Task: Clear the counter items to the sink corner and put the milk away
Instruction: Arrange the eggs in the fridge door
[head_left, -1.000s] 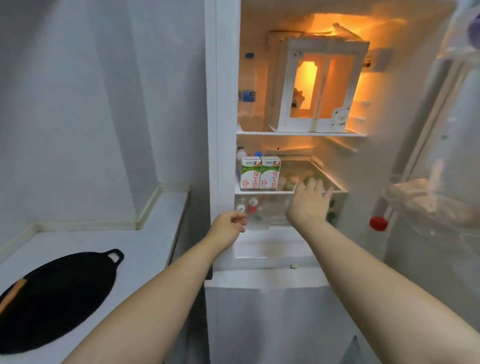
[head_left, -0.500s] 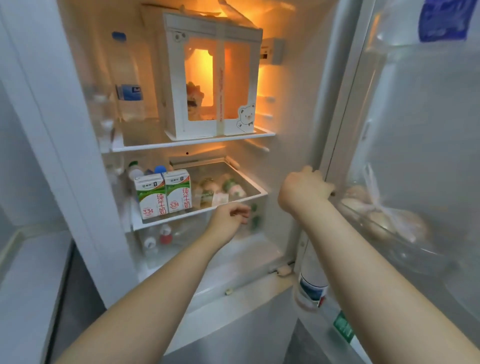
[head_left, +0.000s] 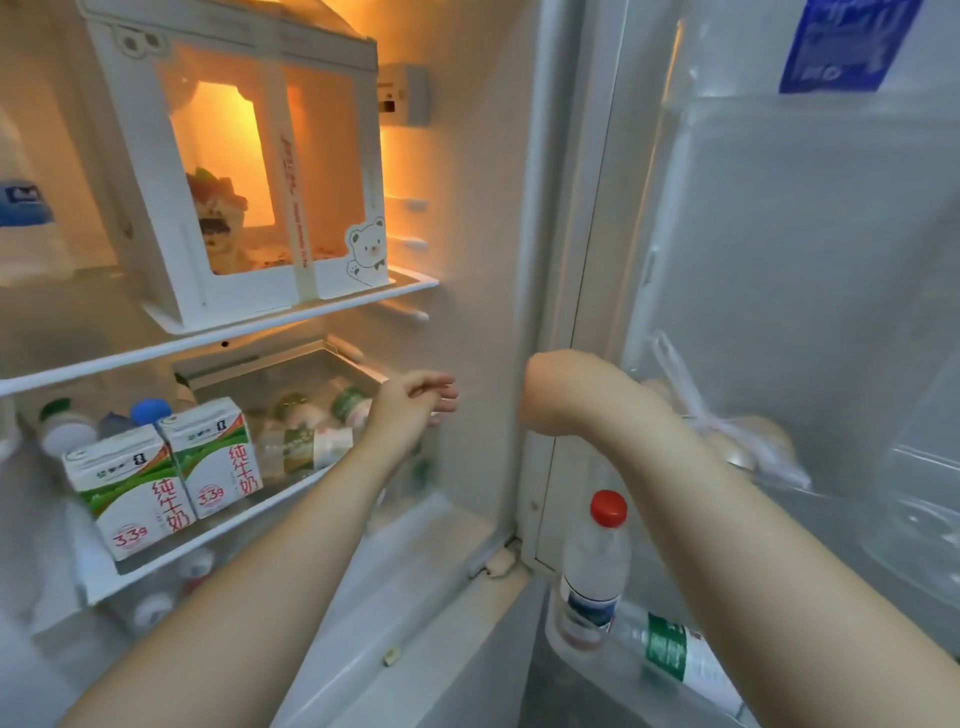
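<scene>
The left carton (head_left: 130, 488) and the right carton (head_left: 215, 457) of milk stand side by side, touching, at the front left of the fridge's lower shelf (head_left: 234, 519). Both are green and white with red print, and both lean slightly. Behind them sit capped bottles (head_left: 150, 411), one with a blue cap. To their right on the same shelf, small bottles (head_left: 322, 421) lie on their sides.

The left hand (head_left: 415, 397) hangs in the air just right of that shelf, in front of the fridge's inner wall. Its fingers are loosely curled and hold nothing, and it is apart from both cartons.

The right hand (head_left: 561, 389) is bent down at the wrist beside the door's hinge edge. Only the wrist and the back of the hand show, so its fingers are hidden — whether they grip anything cannot be told.

On the upper shelf (head_left: 104, 364) stands a white cake box (head_left: 244, 171) with clear windows and a bear sticker, lit orange from behind. A blue-labelled bottle (head_left: 21, 208) stands at the far left.

The open door (head_left: 779, 260) is on the right. In its middle bin, a tied clear bag (head_left: 748, 436) holds pale round things, too blurred to name. In the bottom bin a red-capped water bottle (head_left: 597, 566) stands upright — beside it a green-labelled bottle (head_left: 670, 649) lies tilted. A blue sticker (head_left: 847, 41) sits at the door's top.
</scene>
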